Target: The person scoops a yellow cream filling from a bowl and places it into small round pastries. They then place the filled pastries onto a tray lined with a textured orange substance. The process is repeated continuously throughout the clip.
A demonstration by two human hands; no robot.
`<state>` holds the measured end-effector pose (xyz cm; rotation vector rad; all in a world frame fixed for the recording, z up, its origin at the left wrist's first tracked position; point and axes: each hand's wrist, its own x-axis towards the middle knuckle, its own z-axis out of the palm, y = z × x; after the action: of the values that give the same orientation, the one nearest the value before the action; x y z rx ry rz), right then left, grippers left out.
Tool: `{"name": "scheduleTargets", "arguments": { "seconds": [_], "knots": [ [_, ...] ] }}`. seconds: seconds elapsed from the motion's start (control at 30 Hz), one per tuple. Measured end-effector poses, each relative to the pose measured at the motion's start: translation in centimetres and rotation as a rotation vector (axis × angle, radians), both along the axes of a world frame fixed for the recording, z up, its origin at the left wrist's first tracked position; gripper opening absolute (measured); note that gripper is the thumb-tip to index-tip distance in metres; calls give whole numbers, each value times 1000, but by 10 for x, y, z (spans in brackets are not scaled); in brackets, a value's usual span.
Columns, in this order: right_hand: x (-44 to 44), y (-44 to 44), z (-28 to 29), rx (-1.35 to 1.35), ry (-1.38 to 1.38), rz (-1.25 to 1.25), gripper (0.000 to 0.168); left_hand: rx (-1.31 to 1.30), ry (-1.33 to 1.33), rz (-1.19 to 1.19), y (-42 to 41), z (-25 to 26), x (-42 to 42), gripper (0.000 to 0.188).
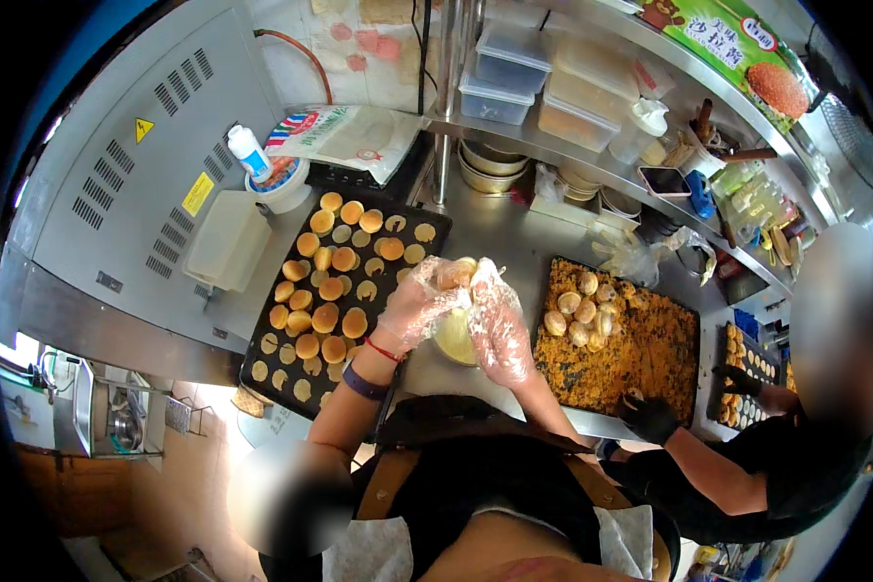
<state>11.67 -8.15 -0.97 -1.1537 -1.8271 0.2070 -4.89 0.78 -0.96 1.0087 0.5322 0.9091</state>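
My left hand [420,302], in a clear plastic glove, holds a small round cake [457,273] coated with pale cream. Close against it is my right hand [500,324], gloved the same way; its fingertips meet the left fingers near the cake. Below both hands, partly hidden by them, is a round container of pale yellow cream [455,339]. To the left lies a black baking tray [371,327] with small golden cakes [325,318] and round papers. On the right, several cream-coated cakes [586,311] rest on a tray of orange-brown shredded topping [640,349].
A co-worker in black gloves [649,420] reaches over the topping tray's near right corner. Farther right is another tray of small cakes [735,349]. Beyond the steel counter, a shelf [509,131] holds plastic boxes. A white tub [291,190] and a translucent bin [229,236] stand by the grey machine.
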Motion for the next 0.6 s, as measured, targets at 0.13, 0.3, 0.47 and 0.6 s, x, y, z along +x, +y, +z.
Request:
{"name": "scheduleTargets", "arguments": {
  "seconds": [0.13, 0.3, 0.47, 0.6],
  "knots": [
    [1, -2, -3, 11, -60, -11, 60, -92, -204, 10, 5, -8, 4, 31],
    [0, -13, -8, -116, 38, 70, 45, -52, -148, 186, 5, 10, 10, 43],
    [7, -4, -13, -221, 441, -62, 25, 57, 122, -117, -2, 0, 3, 39],
    [4, 3, 16, 39, 289, -141, 29, -130, -74, -159, -7, 2, 7, 39]
  ]
}}
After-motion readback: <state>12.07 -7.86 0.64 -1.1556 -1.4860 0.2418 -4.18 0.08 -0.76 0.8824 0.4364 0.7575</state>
